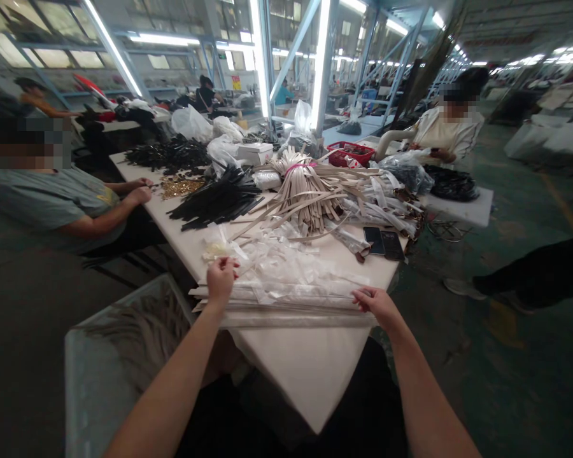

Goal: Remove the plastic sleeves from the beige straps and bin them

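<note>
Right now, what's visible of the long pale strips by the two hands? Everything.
The long pale strips look thin, straight and whitish to beige, some with a plastic-like sheen. They lie flat side by side, running left to right across the near part of the table; their uneven left ends seem to jut past its edge. Crumpled clear film lies along their far side. The right hand meets them near their right end; the left hand is over the left part, contact unclear.

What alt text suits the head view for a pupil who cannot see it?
A person's left hand and right hand are near opposite ends of long pale strips on a white table. Crumpled clear plastic, black strips and a beige bundle lie beyond; a crate and a seated co-worker are at left.
</note>
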`<control>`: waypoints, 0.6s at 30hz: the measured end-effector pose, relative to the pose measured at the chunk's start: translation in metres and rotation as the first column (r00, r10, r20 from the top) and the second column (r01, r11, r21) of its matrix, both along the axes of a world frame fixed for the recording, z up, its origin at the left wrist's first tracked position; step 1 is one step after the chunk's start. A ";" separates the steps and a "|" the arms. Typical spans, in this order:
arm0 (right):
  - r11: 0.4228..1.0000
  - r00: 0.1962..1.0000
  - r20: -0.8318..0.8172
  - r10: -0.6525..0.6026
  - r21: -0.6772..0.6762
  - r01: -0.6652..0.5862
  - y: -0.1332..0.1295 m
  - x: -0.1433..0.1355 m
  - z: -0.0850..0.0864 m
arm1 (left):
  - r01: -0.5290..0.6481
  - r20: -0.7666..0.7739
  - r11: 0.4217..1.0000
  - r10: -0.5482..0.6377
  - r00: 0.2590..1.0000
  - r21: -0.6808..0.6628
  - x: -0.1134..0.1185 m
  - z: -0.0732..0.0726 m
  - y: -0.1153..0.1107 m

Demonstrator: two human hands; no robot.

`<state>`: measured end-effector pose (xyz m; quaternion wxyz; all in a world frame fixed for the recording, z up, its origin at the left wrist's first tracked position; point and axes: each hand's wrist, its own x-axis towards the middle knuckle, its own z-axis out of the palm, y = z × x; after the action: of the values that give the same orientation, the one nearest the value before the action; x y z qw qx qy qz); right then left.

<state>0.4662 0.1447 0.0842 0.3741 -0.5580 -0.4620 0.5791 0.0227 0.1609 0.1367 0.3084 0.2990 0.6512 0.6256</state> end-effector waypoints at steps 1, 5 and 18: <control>1.000 1.000 -0.013 0.016 0.015 -0.016 0.000 -0.012 0.004 | 0.196 -0.010 0.981 -0.196 0.981 0.011 0.029 -0.004 -0.012; 0.995 0.994 -0.093 0.058 0.085 -0.050 0.001 -0.073 0.019 | 0.744 0.209 0.668 -0.725 0.656 -0.016 0.148 -0.031 -0.053; 0.988 0.980 -0.156 0.126 0.103 -0.111 -0.004 -0.140 0.002 | 0.280 0.478 0.953 -0.301 0.825 0.116 0.175 -0.059 -0.038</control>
<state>0.3261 0.1407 0.0859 0.4008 -0.4623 -0.4891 0.6216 0.1973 0.1233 0.0781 0.5486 0.2325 0.4855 0.6397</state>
